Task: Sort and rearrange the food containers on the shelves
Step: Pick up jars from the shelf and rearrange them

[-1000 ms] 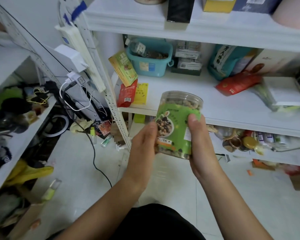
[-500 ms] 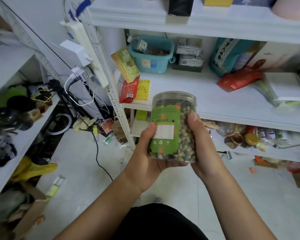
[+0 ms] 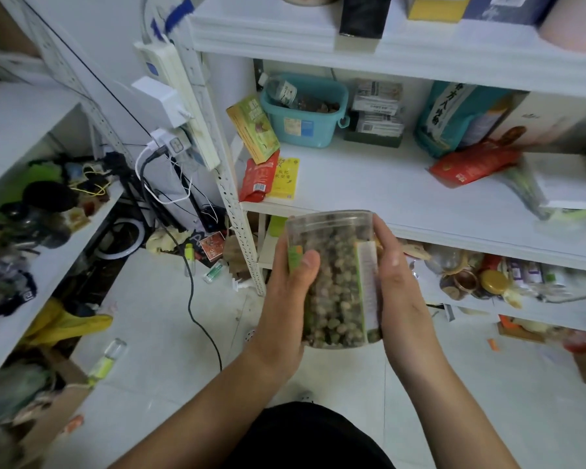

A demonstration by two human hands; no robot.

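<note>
Jar (image 3: pixel 335 282): clear plastic, packed with greenish nuts or beans; held in mid-air just in front of the middle shelf (image 3: pixel 403 204) edge, above the floor, touching no shelf.
Left hand (image 3: pixel 285 306): wrapped round the jar's left side, thumb pressed on the front, other fingers hidden behind.
Right hand (image 3: pixel 400 299): clasping the right side over the label, fingers curled out of sight behind.
Long axis: near vertical, leaning slightly away toward the shelf.
Pointing: lid (image 3: pixel 329 220) up, base down; label turned right, bare wall toward the camera.
Risk, slip: smooth wall, side grip only, nothing seen under the base; probable drop onto the tiles on early release by either hand.
Risk, knock: red pouch (image 3: pixel 259 176) at the shelf's front left corner; likely pushed off by a careless slide-in there.
Risk, spill: lid tightness impossible to tell; possible scatter if tipped further.
</note>
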